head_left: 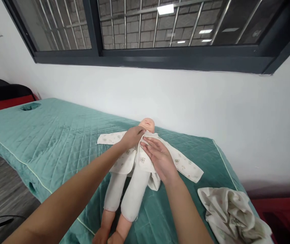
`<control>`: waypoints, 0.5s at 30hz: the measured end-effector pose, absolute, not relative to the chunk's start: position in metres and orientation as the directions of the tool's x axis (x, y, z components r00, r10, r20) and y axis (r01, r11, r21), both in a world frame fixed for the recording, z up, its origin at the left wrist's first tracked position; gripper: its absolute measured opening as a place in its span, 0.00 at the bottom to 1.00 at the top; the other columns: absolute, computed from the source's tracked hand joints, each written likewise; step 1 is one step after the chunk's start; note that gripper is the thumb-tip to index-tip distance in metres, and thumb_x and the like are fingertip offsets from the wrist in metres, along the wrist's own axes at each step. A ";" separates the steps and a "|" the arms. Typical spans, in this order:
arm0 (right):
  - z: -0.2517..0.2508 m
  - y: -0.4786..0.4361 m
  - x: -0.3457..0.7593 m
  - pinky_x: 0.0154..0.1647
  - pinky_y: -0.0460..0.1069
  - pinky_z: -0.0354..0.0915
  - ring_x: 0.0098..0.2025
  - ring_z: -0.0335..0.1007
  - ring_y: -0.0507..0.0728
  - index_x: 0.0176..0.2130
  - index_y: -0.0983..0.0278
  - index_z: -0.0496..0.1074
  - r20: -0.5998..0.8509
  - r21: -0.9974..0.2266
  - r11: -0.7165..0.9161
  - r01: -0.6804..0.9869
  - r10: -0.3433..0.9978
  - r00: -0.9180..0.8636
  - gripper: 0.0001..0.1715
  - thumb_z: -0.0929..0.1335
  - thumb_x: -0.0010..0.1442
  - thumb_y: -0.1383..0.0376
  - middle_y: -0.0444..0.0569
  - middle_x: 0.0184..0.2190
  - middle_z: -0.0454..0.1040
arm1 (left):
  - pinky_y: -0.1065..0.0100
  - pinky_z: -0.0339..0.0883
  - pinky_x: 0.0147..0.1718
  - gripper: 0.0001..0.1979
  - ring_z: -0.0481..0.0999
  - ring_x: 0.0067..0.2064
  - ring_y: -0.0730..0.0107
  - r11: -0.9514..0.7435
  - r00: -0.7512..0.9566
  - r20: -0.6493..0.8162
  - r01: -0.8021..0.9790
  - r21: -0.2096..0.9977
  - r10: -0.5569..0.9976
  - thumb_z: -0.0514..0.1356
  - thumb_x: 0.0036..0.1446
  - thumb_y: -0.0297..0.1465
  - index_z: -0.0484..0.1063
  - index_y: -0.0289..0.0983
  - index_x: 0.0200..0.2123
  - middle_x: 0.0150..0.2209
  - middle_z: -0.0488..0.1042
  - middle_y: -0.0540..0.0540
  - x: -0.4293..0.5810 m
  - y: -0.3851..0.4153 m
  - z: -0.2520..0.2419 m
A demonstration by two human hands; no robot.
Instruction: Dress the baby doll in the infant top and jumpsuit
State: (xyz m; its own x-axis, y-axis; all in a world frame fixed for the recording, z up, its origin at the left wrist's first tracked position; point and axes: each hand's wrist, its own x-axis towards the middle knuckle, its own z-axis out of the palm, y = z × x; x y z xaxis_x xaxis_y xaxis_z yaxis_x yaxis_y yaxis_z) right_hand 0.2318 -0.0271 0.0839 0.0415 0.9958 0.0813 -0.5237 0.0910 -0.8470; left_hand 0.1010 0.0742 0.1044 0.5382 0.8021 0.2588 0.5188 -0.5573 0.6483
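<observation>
A baby doll [148,124] lies on its back, its bare feet towards me and its legs in white fabric. It wears a white long-sleeved baby shirt [143,159] with small printed figures, both sleeves spread out sideways. Just below the doll's chin, my left hand [132,136] is closed on the shirt near the collar, its fingertips partly hidden. My right hand [160,156] has its bent fingers at the edge of the shirt's front panel, close to the left hand. They seem to grip the cloth there, though the thumb is hidden.
The doll lies on a bed with a green quilted cover [58,135], against a white wall below a barred window [150,30]. A crumpled white printed cloth [236,217] lies at the right front edge. Chairs [10,96] stand at the far left.
</observation>
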 end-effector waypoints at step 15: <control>0.086 -0.034 0.226 0.44 0.51 0.66 0.45 0.72 0.56 0.42 0.58 0.71 0.247 -0.844 0.180 0.505 0.967 0.068 0.10 0.64 0.63 0.59 0.47 0.45 0.75 | 0.67 0.58 0.33 0.10 0.69 0.34 0.66 -0.328 0.378 0.142 0.493 0.806 0.915 0.61 0.50 0.34 0.64 0.38 0.22 0.28 0.71 0.49 0.130 0.106 0.096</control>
